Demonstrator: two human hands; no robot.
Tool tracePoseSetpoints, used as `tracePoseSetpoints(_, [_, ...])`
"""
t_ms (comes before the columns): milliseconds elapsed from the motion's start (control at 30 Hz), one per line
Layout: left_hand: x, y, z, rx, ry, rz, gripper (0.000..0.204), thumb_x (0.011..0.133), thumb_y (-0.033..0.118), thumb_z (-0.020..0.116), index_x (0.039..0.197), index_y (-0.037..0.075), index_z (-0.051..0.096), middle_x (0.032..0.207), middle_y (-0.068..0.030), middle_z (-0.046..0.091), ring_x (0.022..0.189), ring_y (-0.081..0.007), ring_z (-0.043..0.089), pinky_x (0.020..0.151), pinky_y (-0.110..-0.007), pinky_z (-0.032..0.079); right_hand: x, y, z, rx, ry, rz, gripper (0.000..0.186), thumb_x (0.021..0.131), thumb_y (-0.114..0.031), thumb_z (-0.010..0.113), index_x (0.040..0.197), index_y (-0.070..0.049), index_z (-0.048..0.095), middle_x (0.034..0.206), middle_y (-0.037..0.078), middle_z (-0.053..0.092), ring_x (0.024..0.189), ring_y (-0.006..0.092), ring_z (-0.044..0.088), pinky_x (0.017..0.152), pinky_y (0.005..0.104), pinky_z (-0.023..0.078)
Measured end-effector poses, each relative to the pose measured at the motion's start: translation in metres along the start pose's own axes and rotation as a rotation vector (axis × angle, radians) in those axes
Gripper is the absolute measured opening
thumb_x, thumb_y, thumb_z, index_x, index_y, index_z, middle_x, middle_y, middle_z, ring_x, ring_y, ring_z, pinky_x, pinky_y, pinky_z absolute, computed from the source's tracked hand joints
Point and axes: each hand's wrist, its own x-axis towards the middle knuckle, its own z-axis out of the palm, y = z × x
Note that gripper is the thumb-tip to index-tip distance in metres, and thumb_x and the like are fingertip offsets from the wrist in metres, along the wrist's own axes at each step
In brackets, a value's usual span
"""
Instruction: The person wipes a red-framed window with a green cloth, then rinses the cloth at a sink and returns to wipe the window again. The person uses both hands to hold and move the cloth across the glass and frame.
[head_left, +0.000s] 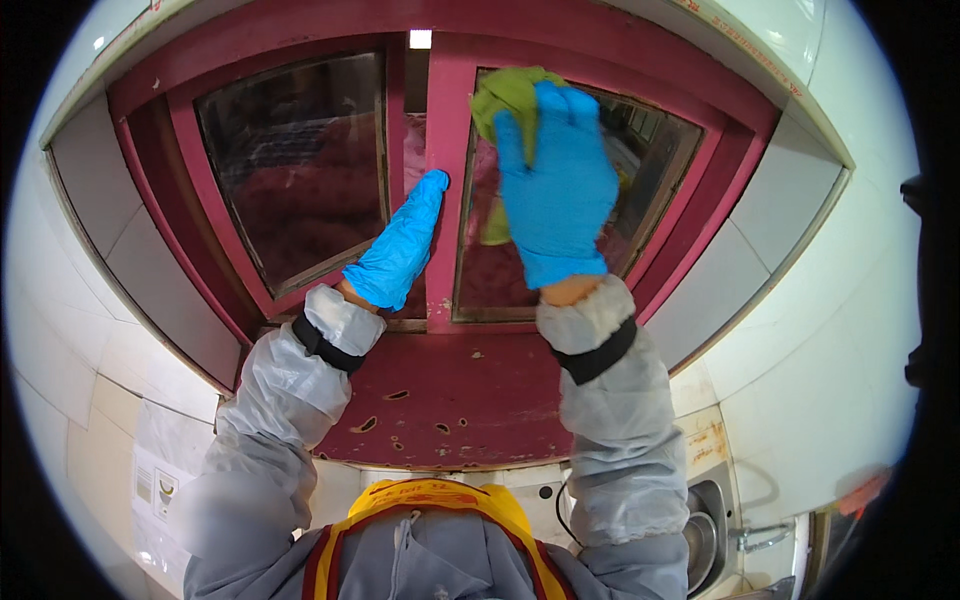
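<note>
My right hand [560, 190], in a blue glove, presses a crumpled green cloth [506, 98] against the upper left part of the right window pane [650, 150]. The fingers cover part of the cloth. A reflection of hand and cloth shows in the dark glass. My left hand [398, 250], also blue-gloved, is seen edge-on with its fingers stretched out. Its fingertips rest at the left edge of the red middle frame post [450, 110], and it holds nothing. The left window pane [295, 165] lies beside it in a red sash.
Below the window runs a red sill [455, 395] with chipped paint. White tiled walls [790, 190] flank the recess on both sides. At the lower right are a metal sink [712, 490] and a faucet [762, 537]. A small wall plate [164, 495] sits at the lower left.
</note>
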Motion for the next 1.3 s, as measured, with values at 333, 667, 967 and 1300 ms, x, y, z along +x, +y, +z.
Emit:
tracePoseSetpoints(333, [-0.007,0.017,0.016,0.017,0.102,-0.038,0.055,0.105,0.035,0.035,0.151,0.006,0.026,0.157,-0.0083,0.025,0.145,-0.0194,0.023,0.119,-0.032,0.018,-0.106,0.048,-0.039,-0.227,-0.578,-0.348,0.055,0.077,-0.01,0.066,0.131,-0.013,0.056,0.128,0.007,0.053,0.092,0.0288,0.057,0.072,0.0388,0.048])
tracePoseSetpoints(667, [-0.005,0.012,0.013,0.119,0.112,0.003,0.053,0.105,0.033,0.034,0.15,0.005,0.028,0.156,-0.0092,0.027,0.144,-0.02,0.024,0.119,-0.032,0.019,-0.013,0.023,-0.023,-0.274,-0.156,-0.244,0.07,0.074,-0.013,0.068,0.141,-0.011,0.045,0.125,0.008,0.05,0.087,0.0265,0.055,0.068,0.0385,0.047])
tracePoseSetpoints(967, [-0.012,0.017,0.023,0.098,0.14,0.05,0.052,0.105,0.031,0.035,0.15,0.007,0.029,0.155,-0.0091,0.029,0.144,-0.02,0.025,0.119,-0.032,0.019,-0.012,0.016,-0.027,-0.343,-0.145,-0.23,0.072,0.075,-0.014,0.067,0.142,-0.007,0.043,0.117,0.012,0.051,0.087,0.0263,0.056,0.067,0.0368,0.047])
tracePoseSetpoints(1300, [-0.012,0.022,0.027,-0.025,0.151,-0.029,0.051,0.104,0.03,0.036,0.15,0.008,0.029,0.155,-0.0074,0.03,0.143,-0.0197,0.026,0.118,-0.032,0.02,-0.029,0.019,-0.027,-0.354,-0.286,-0.193,0.069,0.075,-0.015,0.066,0.14,-0.006,0.044,0.107,0.011,0.053,0.085,0.0257,0.057,0.067,0.0366,0.047])
